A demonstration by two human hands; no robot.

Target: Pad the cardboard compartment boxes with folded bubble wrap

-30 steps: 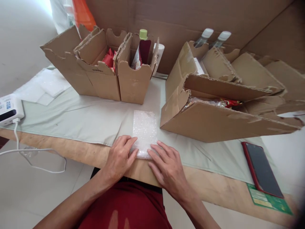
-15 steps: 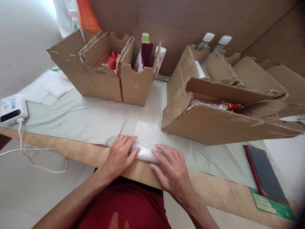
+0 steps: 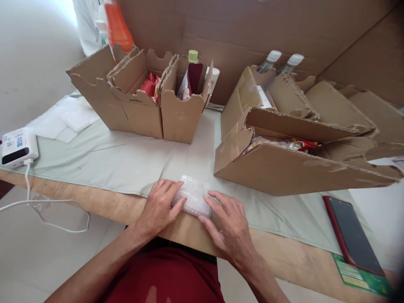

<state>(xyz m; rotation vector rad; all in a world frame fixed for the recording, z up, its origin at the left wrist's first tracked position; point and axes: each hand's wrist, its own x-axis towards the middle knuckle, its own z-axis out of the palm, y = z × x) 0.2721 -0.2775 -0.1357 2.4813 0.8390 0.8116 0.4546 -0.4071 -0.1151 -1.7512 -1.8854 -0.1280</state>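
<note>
A small folded piece of clear bubble wrap point(image 3: 195, 201) lies at the table's front edge, partly on the cloth. My left hand point(image 3: 162, 205) grips its left end, thumb in front and index finger behind. At the right end, my right hand point(image 3: 227, 219) holds it the same way, with the thumb low near the front edge and the fingertips on top. The wrap looks layered into a flat pad. Whether anything is inside it, I cannot tell.
Cardboard bins point(image 3: 135, 109) with red packets stand at the back left. A larger cardboard bin point(image 3: 299, 168) stands right. A phone point(image 3: 353, 235) lies far right, a white device point(image 3: 19, 147) with a cable far left. More bubble wrap sheets point(image 3: 67, 113) lie behind it.
The flat part of the bubble wrap beyond my hands has become shorter, folded or rolled toward the front pad. Both hands stay at its ends. The view has tilted slightly.
</note>
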